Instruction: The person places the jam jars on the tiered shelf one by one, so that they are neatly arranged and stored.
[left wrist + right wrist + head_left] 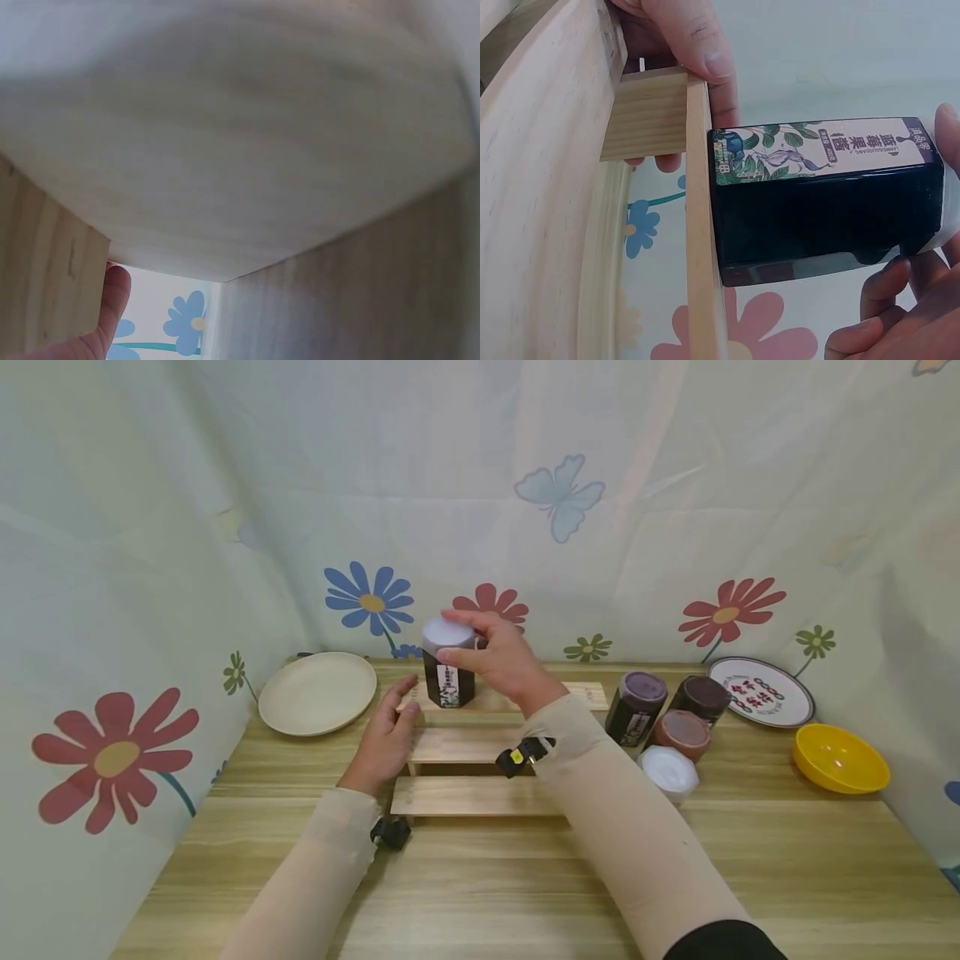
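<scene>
Firmly curled right hand (498,660) atop jar (447,672)

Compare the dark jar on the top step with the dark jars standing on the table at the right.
The jar on the top step stands on the wooden stepped rack, gripped at its lid by the right hand; the table jars stand untouched. Its lid is pale; theirs are purple and brown. Both are dark, labelled and upright.
</scene>
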The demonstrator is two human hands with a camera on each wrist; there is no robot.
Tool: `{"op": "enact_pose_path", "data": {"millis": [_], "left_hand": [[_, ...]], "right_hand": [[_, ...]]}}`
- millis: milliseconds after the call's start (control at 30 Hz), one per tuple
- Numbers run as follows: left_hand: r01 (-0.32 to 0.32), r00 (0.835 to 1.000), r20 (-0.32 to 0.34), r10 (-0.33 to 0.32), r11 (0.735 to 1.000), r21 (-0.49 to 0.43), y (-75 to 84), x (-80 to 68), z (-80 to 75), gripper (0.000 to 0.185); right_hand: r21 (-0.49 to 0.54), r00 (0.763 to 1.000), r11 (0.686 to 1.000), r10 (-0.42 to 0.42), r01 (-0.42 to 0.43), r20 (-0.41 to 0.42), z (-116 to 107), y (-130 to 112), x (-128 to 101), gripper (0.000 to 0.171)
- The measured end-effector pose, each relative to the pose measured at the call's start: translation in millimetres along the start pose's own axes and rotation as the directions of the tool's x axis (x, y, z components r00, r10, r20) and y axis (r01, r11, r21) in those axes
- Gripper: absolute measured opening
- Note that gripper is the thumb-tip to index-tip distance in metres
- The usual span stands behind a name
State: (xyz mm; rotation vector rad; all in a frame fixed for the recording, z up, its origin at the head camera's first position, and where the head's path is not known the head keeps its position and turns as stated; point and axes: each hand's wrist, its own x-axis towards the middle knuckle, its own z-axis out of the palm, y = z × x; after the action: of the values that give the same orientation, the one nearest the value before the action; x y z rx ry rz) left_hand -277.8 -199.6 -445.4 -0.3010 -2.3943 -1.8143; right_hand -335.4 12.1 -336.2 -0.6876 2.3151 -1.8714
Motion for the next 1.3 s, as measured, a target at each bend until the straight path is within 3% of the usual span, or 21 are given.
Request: {"op": "enact_pose_path", "data": {"millis": [233, 733, 833, 1000, 1300], "left_hand": [[-0.006, 1.0, 0.005, 0.006, 1.0, -0.002, 14.6, -7.4, -0.6, 0.05], [-0.018, 1.0, 0.003, 0.018, 1.0, -0.005, 11.7, -5.6, -1.2, 0.05], [-0.018, 1.0, -0.001, 0.018, 1.0, 0.001, 0.5, -0.9, -1.6, 0.05], [-0.031, 0.999, -0.009, 0.031, 0.999, 0.01, -23.0, 7.9, -0.1, 0.052], [-0.043, 0.999, -0.016, 0.044, 0.997, 0.057, -21.2, 4.9, -1.4, 0.053]], "right_hand": [[-0.025, 0.999, 0.999, -0.037, 0.037, 0.014, 4.4, -2.0, 2.8, 0.061], [-0.046, 0.999, 0.998, -0.037, 0.038, 0.025, 6.5, -2.1, 1.6, 0.062], [-0.076, 0.999, 0.996, -0.037, 0.039, 0.027, 5.4, -2.2, -2.2, 0.069], [-0.133, 0.999, 0.991, -0.03, 0.032, 0.018, -5.1, -8.5, -17.3, 0.077], [-0.159, 1.0, 0.987, -0.021, 0.023, 0.012, -51.2, -26.1, -67.1, 0.074]]}}
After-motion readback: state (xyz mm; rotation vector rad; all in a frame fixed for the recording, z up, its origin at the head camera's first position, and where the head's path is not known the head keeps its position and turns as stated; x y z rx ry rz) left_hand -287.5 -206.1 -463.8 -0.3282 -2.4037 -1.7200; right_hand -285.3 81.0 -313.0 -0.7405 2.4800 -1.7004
